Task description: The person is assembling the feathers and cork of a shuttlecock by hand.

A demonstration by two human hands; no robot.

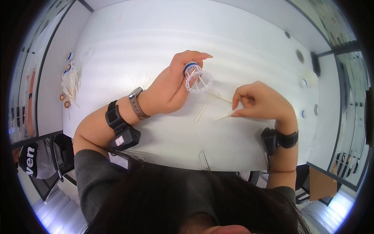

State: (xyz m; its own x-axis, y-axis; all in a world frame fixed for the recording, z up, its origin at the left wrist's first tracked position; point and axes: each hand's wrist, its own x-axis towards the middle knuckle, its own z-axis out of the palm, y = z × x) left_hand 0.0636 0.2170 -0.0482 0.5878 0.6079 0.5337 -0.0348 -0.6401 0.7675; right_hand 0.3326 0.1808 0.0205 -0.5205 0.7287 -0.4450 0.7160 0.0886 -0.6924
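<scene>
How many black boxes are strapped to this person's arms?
2: one black box on the left forearm, another on the right forearm. No others show on the visible parts of the arms.

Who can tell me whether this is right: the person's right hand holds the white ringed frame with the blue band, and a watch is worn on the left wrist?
One detail is wrong: the head view shows the left hand holding the white ringed frame with the blue band. The watch is indeed on the left wrist.
</scene>
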